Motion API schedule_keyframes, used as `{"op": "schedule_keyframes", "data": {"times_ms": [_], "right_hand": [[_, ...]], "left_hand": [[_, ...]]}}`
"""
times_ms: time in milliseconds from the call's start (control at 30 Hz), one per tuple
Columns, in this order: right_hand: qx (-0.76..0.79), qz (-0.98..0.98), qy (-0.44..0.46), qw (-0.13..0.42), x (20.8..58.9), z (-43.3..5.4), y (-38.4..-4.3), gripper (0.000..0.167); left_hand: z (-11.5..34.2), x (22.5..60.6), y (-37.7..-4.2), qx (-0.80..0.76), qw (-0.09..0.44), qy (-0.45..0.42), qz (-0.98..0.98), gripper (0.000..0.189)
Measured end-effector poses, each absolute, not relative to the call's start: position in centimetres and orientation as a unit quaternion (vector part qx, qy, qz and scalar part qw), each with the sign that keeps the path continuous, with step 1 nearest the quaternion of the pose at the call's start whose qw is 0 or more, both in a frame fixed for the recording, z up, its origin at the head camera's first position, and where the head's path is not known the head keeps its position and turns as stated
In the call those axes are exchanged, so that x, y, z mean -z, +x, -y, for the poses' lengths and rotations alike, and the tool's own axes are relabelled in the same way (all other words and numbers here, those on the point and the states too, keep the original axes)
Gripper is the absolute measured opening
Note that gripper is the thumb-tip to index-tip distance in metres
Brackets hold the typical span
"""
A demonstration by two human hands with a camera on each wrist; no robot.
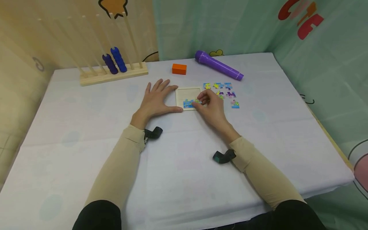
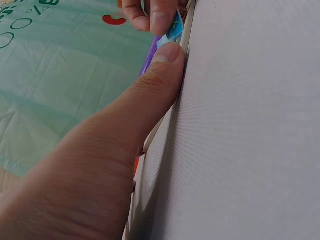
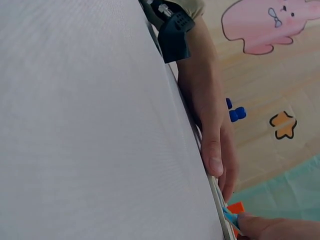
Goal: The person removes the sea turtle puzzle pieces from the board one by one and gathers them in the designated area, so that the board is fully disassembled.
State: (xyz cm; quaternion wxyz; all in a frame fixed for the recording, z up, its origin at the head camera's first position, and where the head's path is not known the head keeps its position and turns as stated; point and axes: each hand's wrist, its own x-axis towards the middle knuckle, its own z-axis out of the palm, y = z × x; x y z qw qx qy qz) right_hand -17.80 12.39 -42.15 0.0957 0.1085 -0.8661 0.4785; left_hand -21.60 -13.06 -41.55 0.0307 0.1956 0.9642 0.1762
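A small square wooden puzzle tray (image 1: 187, 90) lies on the white tablecloth, with blue jigsaw pieces (image 1: 187, 103) in its lower part. My left hand (image 1: 156, 99) rests flat with fingers spread, its thumb along the tray's near left corner and its forefinger by the upper left. Over the tray's lower right, my right hand (image 1: 212, 108) pinches a small jigsaw piece (image 2: 177, 29), partly hidden by the fingers. The right wrist view catches only the right thumb (image 3: 262, 226) against blue. To the right lie several loose jigsaw pieces (image 1: 231, 94), some partly behind the right hand.
Behind the tray sits an orange block (image 1: 179, 69). A purple toy microphone (image 1: 218, 65) lies at the back right. The wooden peg rack (image 1: 115, 77) at the back left carries blue beads on two of its rods. Curtains hang behind the table.
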Motion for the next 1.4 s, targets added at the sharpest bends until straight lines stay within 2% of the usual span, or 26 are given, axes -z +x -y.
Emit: {"op": "schedule_keyframes", "data": {"times_ms": [267,600,833,1033,1233,1400], "right_hand": [[-0.518,0.839,0.100,0.135,41.9,-12.6,-17.6,0.021],[-0.525,0.839,0.045,0.135,40.3,-15.7,-16.9,0.017],[-0.479,0.865,-0.001,0.148,40.4,-19.1,-16.1,0.018],[-0.434,0.889,0.009,0.148,41.0,-20.0,-16.1,0.019],[-0.386,0.906,0.018,0.175,41.2,-20.2,-16.2,0.017],[-0.362,0.915,0.043,0.172,41.6,-20.0,-16.2,0.030]], "left_hand": [[13.1,41.7,-21.7,-0.175,0.029,0.194,-0.965,0.105],[12.9,42.0,-21.5,-0.181,0.029,0.198,-0.963,0.105],[12.9,41.5,-21.5,-0.182,0.026,0.201,-0.962,0.103],[13.1,41.6,-21.5,-0.178,0.032,0.196,-0.964,0.103],[13.1,41.8,-21.6,-0.180,0.024,0.199,-0.963,0.104],[13.2,41.8,-21.7,-0.179,0.024,0.199,-0.963,0.104]]}}
